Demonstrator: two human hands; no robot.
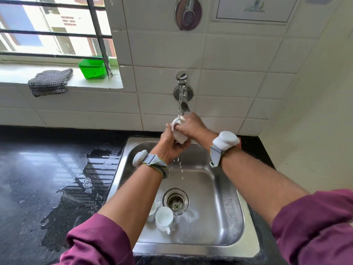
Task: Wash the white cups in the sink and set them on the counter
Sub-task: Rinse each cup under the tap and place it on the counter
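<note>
My left hand holds the white cup underneath, my right hand grips its top, so the tap rinses it.

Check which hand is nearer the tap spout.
Right. The right hand grips the white cup just below the tap spout; the left hand holds its base, lower down.

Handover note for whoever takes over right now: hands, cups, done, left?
Left hand grips the held cup from below.
Right hand curls over its rim, under the running tap.
In the sink: an open cup and a half-hidden cup beside it.
Done: no cup visible on the counter.
Left: finish this rinse, set it down, wash the other two.
</note>
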